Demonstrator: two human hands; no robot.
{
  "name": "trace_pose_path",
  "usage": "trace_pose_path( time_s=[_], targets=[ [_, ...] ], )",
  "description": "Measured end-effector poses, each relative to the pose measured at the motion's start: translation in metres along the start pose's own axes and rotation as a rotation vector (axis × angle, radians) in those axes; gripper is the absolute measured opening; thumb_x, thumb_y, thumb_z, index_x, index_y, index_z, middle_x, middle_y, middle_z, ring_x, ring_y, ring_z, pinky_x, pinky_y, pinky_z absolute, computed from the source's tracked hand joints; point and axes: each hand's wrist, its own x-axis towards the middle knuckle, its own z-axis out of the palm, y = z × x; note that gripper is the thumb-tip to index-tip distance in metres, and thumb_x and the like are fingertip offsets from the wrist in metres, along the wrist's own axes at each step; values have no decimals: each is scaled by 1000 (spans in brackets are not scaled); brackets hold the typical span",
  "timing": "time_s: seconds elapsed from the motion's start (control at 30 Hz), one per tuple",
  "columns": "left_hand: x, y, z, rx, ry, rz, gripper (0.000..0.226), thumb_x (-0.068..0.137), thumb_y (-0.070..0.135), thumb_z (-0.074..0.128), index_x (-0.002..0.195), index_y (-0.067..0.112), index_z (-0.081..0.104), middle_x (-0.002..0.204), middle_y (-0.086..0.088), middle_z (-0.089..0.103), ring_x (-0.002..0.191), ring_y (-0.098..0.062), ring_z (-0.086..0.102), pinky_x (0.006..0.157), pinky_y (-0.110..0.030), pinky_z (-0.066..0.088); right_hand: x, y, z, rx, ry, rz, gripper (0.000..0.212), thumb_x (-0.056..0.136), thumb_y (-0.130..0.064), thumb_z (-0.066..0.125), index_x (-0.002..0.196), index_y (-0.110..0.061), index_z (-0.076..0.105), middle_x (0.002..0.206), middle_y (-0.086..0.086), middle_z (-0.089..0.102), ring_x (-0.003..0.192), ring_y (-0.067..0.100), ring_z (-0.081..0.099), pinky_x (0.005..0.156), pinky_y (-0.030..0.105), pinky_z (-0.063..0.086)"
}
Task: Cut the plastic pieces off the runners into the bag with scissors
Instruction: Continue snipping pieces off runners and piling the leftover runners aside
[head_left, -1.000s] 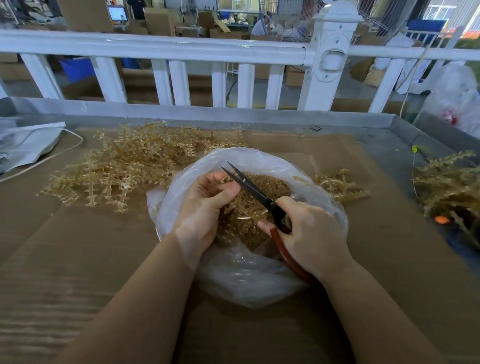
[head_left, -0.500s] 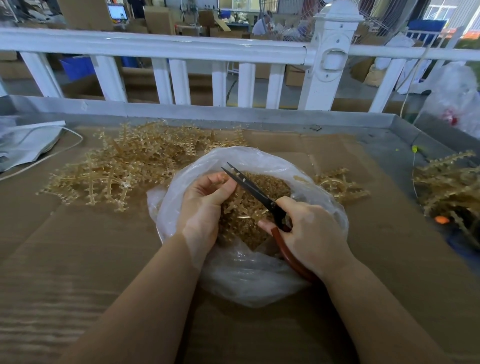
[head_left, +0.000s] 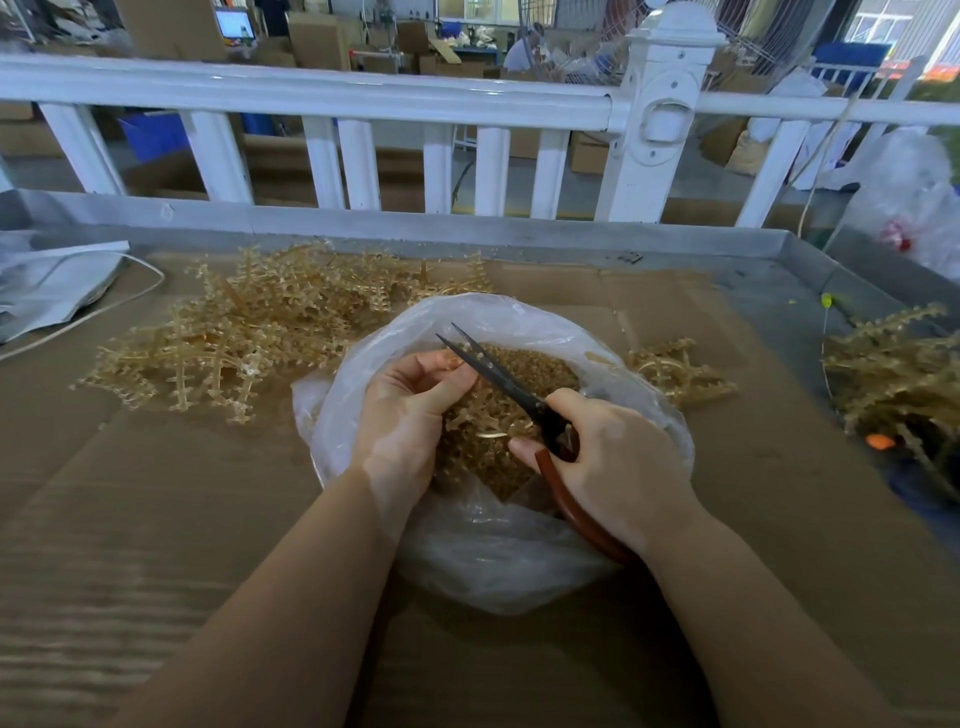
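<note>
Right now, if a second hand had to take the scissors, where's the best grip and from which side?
Take the scissors by the red-brown handle loop, coming in from the near side. The right hand already wraps the upper handles, and the loop's lower curve juts out bare toward the wearer. The blades are parted and point away-left, right beside the left hand over the bag, so I'd avoid that end.

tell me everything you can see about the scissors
The scissors have two slim, dark, pointed blades and thick reddish-brown looped handles. The blades stand slightly apart, tips pointing up and away to the left, over the open mouth of the clear plastic bag. The right hand grips the handles, hiding most of them; one loop curves out below the wrist. The blades lie right by the fingertips of the left hand, which holds a runner over the heap of cut pieces.
</note>
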Motion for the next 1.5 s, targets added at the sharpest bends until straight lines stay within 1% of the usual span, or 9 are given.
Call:
trace_pose_path(
  time_s=[0.23,0.37,0.6,0.8,0.93,1.0,1.13,1.33,1.5],
  targets=[
    [0,1,0,-16,-10,-25,12,66,4,71,69,11,62,64,-1,70,60,-11,66,60,-22,55,2,0,-2,70,-34,4,26,84,-55,55,87,-30,54,62,-19,44,62,-3,46,53,10,27],
    [0,1,-2,-28,-26,-44,14,61,10,72,72,9,63,67,-3,70,63,-14,67,64,-26,56,2,0,-2,95,-32,-1,24,85,-52,58,84,-28,55,59,-18,44,58,-4,47,54,11,35],
    [0,0,-1,-39,-16,-79,12,62,11,73,69,10,63,70,-5,69,67,-17,65,72,-32,55,4,2,-2,87,-40,-15,24,86,-51,58,84,-28,52,57,-17,42,54,-3,45,54,13,36],
    [-2,2,-2,-31,-69,-71,9,62,8,72,65,11,64,65,-2,69,62,-12,66,61,-23,55,5,3,-3,54,-38,-22,26,86,-57,55,83,-33,46,61,-17,43,60,-4,45,50,12,26],
    [-2,4,-1,-75,-81,-116,14,61,5,70,72,6,61,64,-2,69,60,-11,67,57,-21,53,5,5,-2,109,-33,-36,24,85,-52,60,79,-32,47,58,-18,42,57,-4,45,54,10,34],
    [-1,5,-1,-78,-79,-129,14,60,5,70,71,7,61,64,-2,69,60,-12,67,57,-21,53,5,6,-1,137,-32,-37,23,85,-50,62,79,-32,48,57,-18,43,55,-4,46,56,9,35],
    [-2,6,0,-89,-77,-146,14,59,4,69,71,8,62,63,-2,69,59,-11,67,55,-20,53,6,8,0,152,-42,-33,22,85,-49,62,81,-31,51,56,-15,45,54,0,47,51,13,30],
    [-3,7,1,-48,-65,-159,15,59,3,69,71,9,64,63,-2,70,59,-12,68,53,-19,52,7,6,-5,13,-45,-45,25,84,-60,53,84,-36,46,60,-17,43,61,-1,46,51,10,26],
    [-3,7,1,-1,-37,-173,26,71,-7,66,61,16,69,66,-4,71,62,-15,69,54,-22,54,7,5,-8,-16,-53,-51,26,86,-59,52,84,-34,45,63,-15,45,64,3,46,52,10,25]
  ],
)
